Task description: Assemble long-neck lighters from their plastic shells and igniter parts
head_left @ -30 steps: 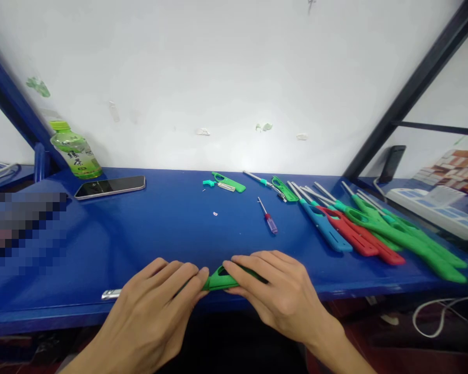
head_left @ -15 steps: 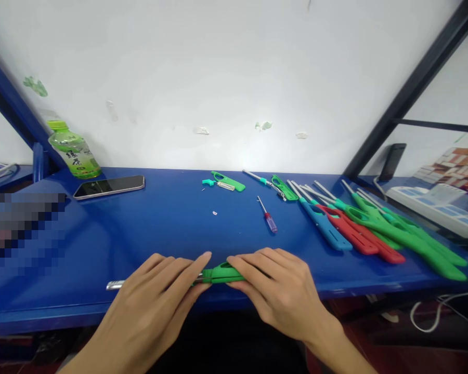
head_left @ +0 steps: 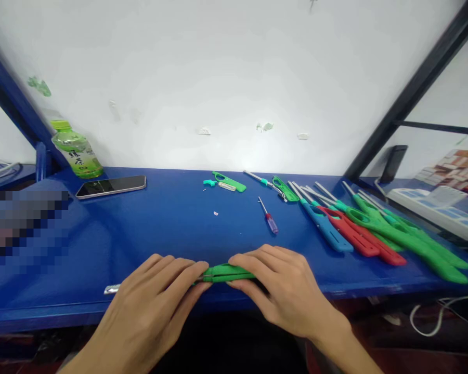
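A green long-nosed lighter lies crosswise between my hands at the table's front edge, with a gap along its handle seam. My left hand is closed around its front part, and the metal tube tip pokes out to the left. My right hand pinches the green handle between thumb and fingers; the handle's far end is hidden in the palm. Beyond them lie a green handle half, a clear fuel tank, a teal trigger piece and another opened green shell beside a metal tube.
A screwdriver lies mid-table. Several lighters in blue, red and green are piled at the right. A phone and a green tea bottle are at the back left. The wall borders the blue table.
My left thumb side has come down onto the lighter, where a finger was raised before. The lighter has turned slightly in my hands, showing more of the seam gap. The view has shifted a little.
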A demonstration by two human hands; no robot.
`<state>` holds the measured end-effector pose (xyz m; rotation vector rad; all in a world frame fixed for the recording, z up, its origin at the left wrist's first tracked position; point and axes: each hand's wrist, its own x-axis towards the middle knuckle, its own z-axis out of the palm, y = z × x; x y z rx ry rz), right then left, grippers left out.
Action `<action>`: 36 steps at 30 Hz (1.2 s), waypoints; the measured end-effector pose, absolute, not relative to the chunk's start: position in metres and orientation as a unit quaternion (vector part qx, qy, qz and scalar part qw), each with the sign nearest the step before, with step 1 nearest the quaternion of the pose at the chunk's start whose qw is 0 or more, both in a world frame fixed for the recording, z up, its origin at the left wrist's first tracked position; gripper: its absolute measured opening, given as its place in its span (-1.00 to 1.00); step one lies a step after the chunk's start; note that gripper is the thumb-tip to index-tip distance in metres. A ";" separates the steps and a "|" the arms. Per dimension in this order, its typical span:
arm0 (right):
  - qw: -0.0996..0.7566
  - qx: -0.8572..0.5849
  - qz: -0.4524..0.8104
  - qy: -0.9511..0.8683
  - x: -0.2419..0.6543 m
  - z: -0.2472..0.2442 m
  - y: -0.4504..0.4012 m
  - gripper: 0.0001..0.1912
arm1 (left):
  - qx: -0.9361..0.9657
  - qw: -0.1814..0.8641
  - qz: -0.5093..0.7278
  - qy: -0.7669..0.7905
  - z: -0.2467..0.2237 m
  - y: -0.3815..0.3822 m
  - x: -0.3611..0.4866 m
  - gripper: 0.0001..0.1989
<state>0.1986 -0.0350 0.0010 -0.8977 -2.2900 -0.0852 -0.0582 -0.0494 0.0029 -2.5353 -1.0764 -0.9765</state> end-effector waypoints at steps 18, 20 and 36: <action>0.227 -0.412 0.215 -0.856 0.226 0.016 -0.012 -0.67 | -0.860 -0.030 -0.262 -0.438 0.001 -0.033 -0.070 -0.78; 0.239 -0.408 0.217 -0.854 0.226 0.013 -0.012 -0.71 | -0.859 -0.028 -0.268 -0.435 0.001 -0.032 -0.067 -0.78; 0.241 -0.386 0.247 -0.855 0.222 0.014 -0.018 -0.80 | -0.855 -0.021 -0.262 -0.446 0.004 -0.028 -0.061 -0.80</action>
